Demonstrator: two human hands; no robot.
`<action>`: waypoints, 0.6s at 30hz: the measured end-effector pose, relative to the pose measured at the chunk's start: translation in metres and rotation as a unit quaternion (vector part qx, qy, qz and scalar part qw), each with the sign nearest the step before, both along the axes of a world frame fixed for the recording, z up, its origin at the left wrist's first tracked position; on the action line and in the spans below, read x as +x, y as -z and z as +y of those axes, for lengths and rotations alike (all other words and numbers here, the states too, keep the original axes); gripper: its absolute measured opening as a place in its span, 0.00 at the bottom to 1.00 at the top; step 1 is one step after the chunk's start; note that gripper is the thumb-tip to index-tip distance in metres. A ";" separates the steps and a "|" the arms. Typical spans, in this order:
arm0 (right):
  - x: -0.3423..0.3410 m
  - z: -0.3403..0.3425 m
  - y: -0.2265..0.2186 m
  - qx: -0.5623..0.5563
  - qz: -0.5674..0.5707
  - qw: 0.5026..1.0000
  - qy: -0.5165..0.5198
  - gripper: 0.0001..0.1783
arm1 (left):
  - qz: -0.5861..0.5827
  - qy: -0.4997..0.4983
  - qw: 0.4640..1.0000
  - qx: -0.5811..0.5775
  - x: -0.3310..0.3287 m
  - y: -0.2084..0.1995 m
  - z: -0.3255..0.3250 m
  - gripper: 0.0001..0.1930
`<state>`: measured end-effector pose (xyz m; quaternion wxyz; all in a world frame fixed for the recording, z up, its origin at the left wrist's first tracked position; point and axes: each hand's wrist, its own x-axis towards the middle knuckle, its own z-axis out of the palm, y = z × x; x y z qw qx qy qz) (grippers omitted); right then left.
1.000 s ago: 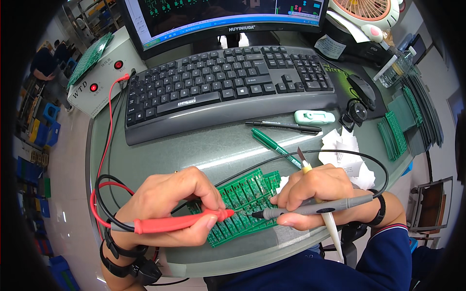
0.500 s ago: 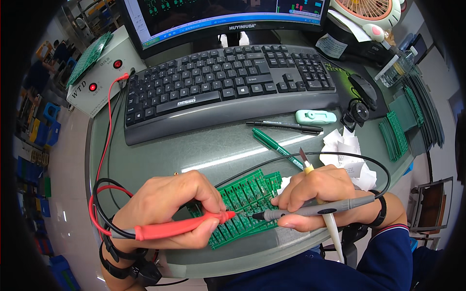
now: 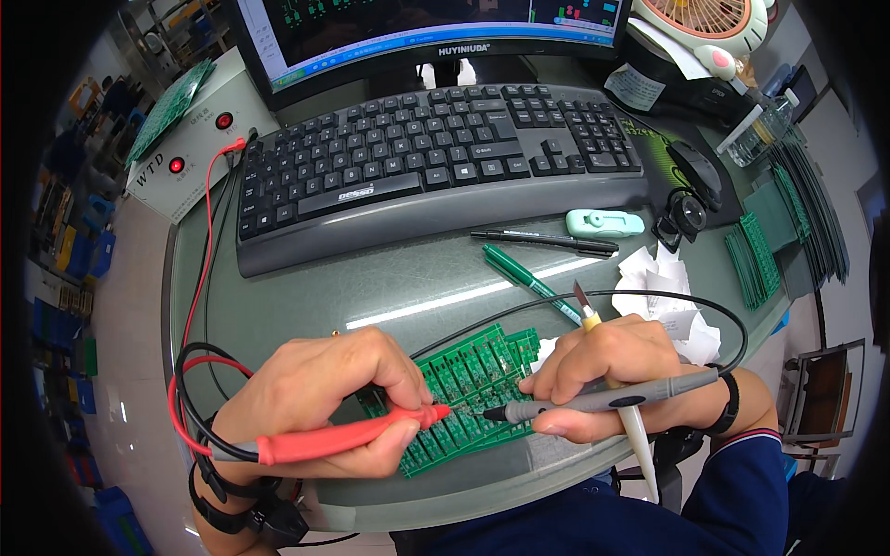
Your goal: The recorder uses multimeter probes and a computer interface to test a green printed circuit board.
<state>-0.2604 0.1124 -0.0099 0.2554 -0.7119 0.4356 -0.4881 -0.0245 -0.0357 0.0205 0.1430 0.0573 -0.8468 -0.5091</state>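
My left hand (image 3: 334,398) is closed around a red test probe (image 3: 343,439), its tip pointing right over a green circuit board panel (image 3: 464,371). In my right hand (image 3: 612,366) are a grey test probe (image 3: 593,400), tip pointing left, and a craft knife (image 3: 638,454) with a pale handle and its blade sticking up past the fingers. Both probe tips sit close together over the middle of the panel; whether they touch it I cannot tell. A second board lies partly under the first. A red lead and a black lead run from the probes.
A black keyboard (image 3: 389,167) lies beyond my hands, below a monitor (image 3: 445,37). Nearby are a green marker (image 3: 528,282), a black pen (image 3: 542,243), a mint cutter-like tool (image 3: 604,223) and crumpled paper (image 3: 654,283). A white instrument box (image 3: 199,139) stands left, a mouse (image 3: 693,174) right.
The grey probe and the craft knife have shifted very slightly in my right hand. Otherwise both hands keep nearly the same place over the board.
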 end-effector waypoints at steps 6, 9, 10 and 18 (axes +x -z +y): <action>0.000 -0.001 0.003 -0.002 -0.005 1.000 -0.004 0.14 | 0.002 0.003 1.000 -0.001 0.000 0.003 -0.001 0.09; -0.002 0.000 -0.001 -0.001 0.001 1.000 -0.005 0.14 | 0.006 0.006 1.000 -0.003 -0.002 -0.001 0.000 0.09; -0.001 -0.001 0.000 -0.001 0.001 1.000 -0.006 0.14 | 0.006 0.005 1.000 -0.007 -0.002 -0.001 -0.001 0.09; -0.001 -0.002 -0.001 -0.001 0.014 1.000 -0.005 0.14 | 0.004 0.000 1.000 -0.010 0.000 0.002 -0.001 0.09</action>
